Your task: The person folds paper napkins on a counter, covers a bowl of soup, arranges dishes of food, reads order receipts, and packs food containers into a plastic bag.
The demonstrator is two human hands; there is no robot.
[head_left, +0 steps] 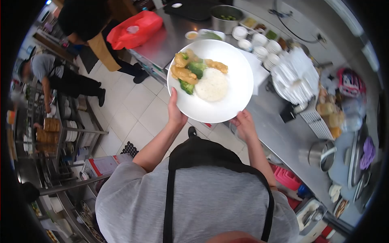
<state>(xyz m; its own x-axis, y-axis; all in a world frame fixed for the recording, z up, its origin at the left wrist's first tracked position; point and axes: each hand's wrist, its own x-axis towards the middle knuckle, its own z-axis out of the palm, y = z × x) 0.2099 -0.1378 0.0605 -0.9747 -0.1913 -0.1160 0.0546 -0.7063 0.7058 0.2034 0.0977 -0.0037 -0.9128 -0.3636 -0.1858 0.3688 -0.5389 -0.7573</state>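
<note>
Both hands hold up a large white plate (239, 81) in front of me. On it lie a round mound of white rice (212, 85), several pieces of broccoli (197, 69) and some sauce-coated, golden-brown pieces (184, 74) whose kind I cannot make out. My left hand (176, 111) grips the near left rim, thumb up along the edge and fingers hidden beneath. Gripping the near right rim is my right hand (244, 123), its fingers partly under the plate.
A steel counter (275, 121) runs along the right, with a pot of greens (226, 18), stacked small white cups (259, 39) and a metal pot (322, 156). A red plastic bag (135, 29) sits at its far end. Two co-workers stand at left near shelves (83, 125).
</note>
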